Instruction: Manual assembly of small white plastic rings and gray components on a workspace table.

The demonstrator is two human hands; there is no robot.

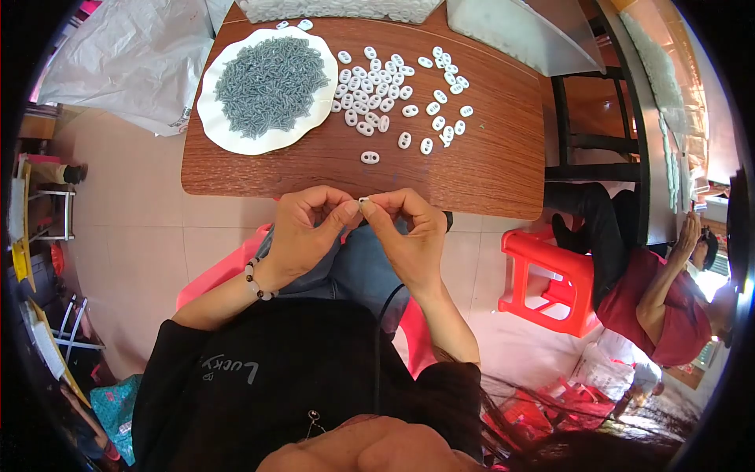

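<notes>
Just in front of the table's near edge, my left hand point(308, 234) and my right hand point(410, 236) meet fingertip to fingertip. Between their pinched thumbs and forefingers is a small white piece point(362, 200), mostly covered by the fingers. Closest to them on the table lies a single white oval piece with two holes point(370, 157). Beyond it, many similar white oval pieces point(366, 84) are spread in a loose cluster, others scattered to the right. A white scalloped plate point(228, 141) at the left holds a heap of small grey pin-like parts point(270, 86).
The brown wooden table point(487, 173) has a translucent bin point(519, 31) and a tray of white pieces point(338, 8) along its far side. White plastic sheeting point(126, 63) hangs at the left. To the right, a person in a dark red top point(668, 307) sits by a red stool point(550, 275).
</notes>
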